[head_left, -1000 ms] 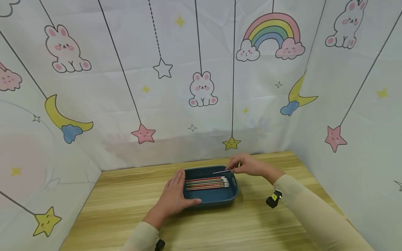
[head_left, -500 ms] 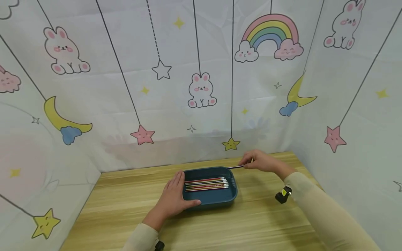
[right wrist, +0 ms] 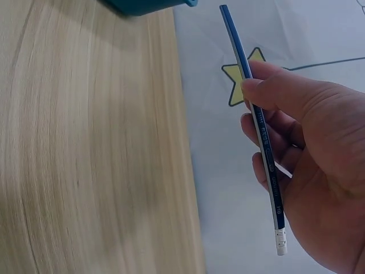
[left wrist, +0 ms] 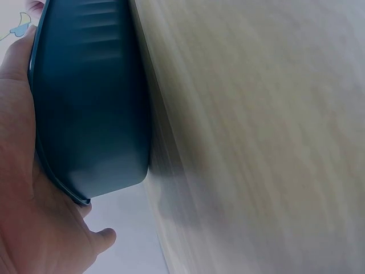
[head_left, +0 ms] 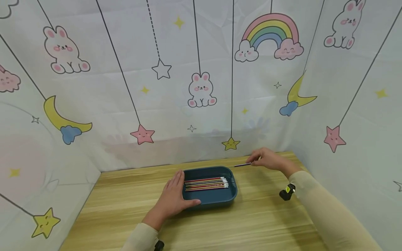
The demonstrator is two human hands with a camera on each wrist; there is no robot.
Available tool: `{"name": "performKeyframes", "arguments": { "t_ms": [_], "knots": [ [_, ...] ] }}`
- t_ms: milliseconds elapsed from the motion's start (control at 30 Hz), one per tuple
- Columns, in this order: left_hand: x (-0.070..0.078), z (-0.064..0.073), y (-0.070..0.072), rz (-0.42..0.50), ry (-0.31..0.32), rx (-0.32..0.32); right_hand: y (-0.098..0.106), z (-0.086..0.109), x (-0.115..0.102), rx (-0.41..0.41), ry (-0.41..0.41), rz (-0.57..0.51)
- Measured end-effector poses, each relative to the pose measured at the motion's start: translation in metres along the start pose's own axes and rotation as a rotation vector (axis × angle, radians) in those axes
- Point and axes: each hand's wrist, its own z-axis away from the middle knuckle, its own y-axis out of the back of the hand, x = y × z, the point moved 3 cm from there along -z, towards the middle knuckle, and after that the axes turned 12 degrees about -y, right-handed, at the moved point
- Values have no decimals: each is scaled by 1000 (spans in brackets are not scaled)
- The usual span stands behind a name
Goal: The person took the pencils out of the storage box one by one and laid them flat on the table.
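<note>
A dark blue tray point(head_left: 208, 202) stands on the wooden table with several striped pencils point(head_left: 207, 184) lying side by side in it, white erasers to the right. My left hand point(head_left: 172, 195) rests on the tray's left end, fingers straight along that end and thumb over the front rim. Beyond the tray's back right corner, my right hand point(head_left: 267, 159) pinches a dark blue pencil point(right wrist: 259, 125) between thumb and fingers. In the right wrist view its white eraser end points down beside the palm, and its other end is unsharpened.
Wood-grain table point(head_left: 257, 216) surrounds the tray. A white cloth point(head_left: 169, 104) printed with rabbits, stars and moons hangs behind the table's back edge and at both sides.
My right hand has moved right and slightly back with the blue pencil, from over the tray to beyond its right corner. The left hand and tray stay put.
</note>
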Motion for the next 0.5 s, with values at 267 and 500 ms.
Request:
{"name": "performKeyframes", "arguments": {
  "t_ms": [267,500],
  "knots": [
    [-3,-1,-2,-8,4,-7,-1,-1,13,9,-48,-17],
    [-2,-1,-1,-9,5,-8,-8,-6,27,34,-59,-14]
  ]
}}
